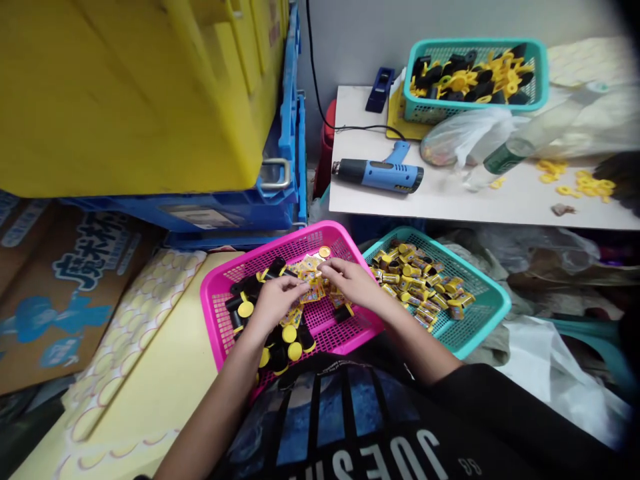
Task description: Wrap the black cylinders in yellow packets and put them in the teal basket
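Apparently partly done, with many wrapped pieces [425,283], black pieces [254,288] left, seemingly pinching labels [315,293] in left hand [275,301] and right hand [351,281].

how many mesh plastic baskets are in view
3: the pink basket in front of the person, a lower teal basket just to its right, and an upper teal basket on the white table. Others may be hidden.

Cluttered workshop: heat gun [383,175], baskets [327,231] of parts [245,309].
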Demonstrator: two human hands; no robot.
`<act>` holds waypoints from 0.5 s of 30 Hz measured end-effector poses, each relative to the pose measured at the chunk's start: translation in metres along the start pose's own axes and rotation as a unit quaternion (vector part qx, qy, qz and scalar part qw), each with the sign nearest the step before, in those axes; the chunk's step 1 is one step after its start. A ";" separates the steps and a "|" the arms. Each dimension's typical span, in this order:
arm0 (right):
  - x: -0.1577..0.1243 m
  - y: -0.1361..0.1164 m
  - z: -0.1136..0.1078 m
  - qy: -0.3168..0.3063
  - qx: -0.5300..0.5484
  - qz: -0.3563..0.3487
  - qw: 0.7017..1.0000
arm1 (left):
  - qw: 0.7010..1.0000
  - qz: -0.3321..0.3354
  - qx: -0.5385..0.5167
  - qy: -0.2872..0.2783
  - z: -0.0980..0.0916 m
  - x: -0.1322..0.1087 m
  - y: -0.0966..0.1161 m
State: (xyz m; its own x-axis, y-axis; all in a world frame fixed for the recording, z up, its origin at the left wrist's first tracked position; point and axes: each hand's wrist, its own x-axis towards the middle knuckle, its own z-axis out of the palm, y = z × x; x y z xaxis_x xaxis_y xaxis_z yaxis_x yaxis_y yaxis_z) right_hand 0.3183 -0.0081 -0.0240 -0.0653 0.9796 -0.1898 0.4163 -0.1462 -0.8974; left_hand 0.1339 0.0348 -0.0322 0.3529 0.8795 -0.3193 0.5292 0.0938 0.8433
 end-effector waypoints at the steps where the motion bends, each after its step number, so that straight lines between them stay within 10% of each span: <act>1: -0.001 0.002 0.002 -0.004 0.074 0.001 0.997 | 0.997 -0.025 -0.067 0.010 -0.002 -0.001 0.003; 7: 0.002 0.008 0.021 0.004 0.284 0.003 0.959 | 0.958 -0.027 -0.286 0.003 0.003 -0.010 0.015; 15: 0.005 0.017 0.017 0.022 0.054 0.027 0.998 | 0.964 -0.033 -0.236 0.115 -0.013 -0.009 0.000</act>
State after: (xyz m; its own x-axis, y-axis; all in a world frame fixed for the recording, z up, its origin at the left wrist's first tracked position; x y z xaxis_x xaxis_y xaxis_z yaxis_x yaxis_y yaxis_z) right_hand 0.3098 -0.0075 -0.0467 -0.0041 0.9749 -0.2225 0.3169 -0.2097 -0.9250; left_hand 0.1207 0.0327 -0.0239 0.1205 0.9396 -0.3203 0.1162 0.3070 0.9446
